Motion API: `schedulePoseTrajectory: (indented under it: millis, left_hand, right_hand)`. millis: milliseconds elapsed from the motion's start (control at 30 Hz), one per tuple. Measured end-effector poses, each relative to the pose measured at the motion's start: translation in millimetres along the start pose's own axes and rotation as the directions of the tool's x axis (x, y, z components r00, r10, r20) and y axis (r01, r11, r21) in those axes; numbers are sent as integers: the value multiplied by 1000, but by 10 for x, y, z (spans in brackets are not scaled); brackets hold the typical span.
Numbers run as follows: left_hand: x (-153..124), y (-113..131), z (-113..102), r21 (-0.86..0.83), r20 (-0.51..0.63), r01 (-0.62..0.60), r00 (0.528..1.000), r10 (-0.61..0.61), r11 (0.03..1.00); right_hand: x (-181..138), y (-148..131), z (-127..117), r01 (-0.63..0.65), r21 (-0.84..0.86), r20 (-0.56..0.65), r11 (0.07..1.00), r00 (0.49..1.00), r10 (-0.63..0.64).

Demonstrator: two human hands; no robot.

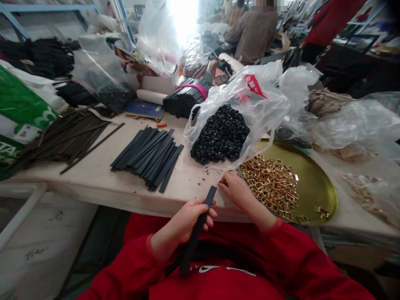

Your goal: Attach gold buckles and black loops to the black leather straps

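Far left: green-and-white sack [18,118], cut off by the frame edge. White letters on it, only "TA" legible; a small printed label above them is too small to read.

On the worktop [103,185]: loose heap of thin dark strips [62,137], then a neater stack of flat strips [146,157], fanned slightly, near the front edge.

My left hand [189,218] is below the worktop edge, over my lap, wrist bent inward, sleeve red. Its fingers [208,215] are wrapped around a black strip [189,252], thumb on top. The strip stands tilted, its upper end just reaching the worktop edge and its lower end against my red top. White lettering on the top [218,268] is partly covered, unreadable.

Behind, centre: clear plastic bag [265,112] holding black loops [221,135]. Red print on the bag is crumpled, illegible.

My right hand [239,193] rests on the worktop, palm down, beside the rim of the gold tray [318,196]. Fingers curled downward, tips hidden behind the knuckles; I cannot tell whether they pinch anything.

The tray carries gold buckles [271,183], heaped on its left half.

Far right: more clear bags, contents blurred.
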State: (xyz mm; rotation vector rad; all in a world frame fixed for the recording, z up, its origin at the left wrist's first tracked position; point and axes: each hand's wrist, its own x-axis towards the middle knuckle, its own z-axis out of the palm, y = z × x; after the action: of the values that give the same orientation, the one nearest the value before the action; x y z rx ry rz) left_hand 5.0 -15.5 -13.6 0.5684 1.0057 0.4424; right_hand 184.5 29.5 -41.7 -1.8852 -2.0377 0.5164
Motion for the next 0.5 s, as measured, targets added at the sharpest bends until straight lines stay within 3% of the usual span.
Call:
schedulePoseTrajectory:
  millis: [67,100,200,233,300,400,500]
  left_hand:
    - [11,21,-21,5,12,8,1000,-9,1000]
    - [17,26,-27,14,20,11,1000,-12,1000]
    - [51,-2,-35,81,60,1,998,-6,997]
    - [67,-27,-37,133,73,-20,997,10,991]
    - [100,-87,-42,292,81,-105,993,85,951]
    - [109,-139,-47,536,92,-244,968,232,808]
    - [30,-89,-32,726,136,-329,929,343,604]
  right_hand:
    - [-67,20,-19,-80,271,33,959,997,74]
    - [-111,20,-30,-139,448,81,883,990,115]
    - [-267,-16,-41,-329,839,266,433,943,202]
    - [-319,-35,-34,-367,884,313,288,924,219]
    - [-414,-72,-4,-404,910,371,96,895,249]
    - [-526,-103,48,-403,915,387,6,883,266]
    - [-626,-120,66,-332,936,292,116,917,273]
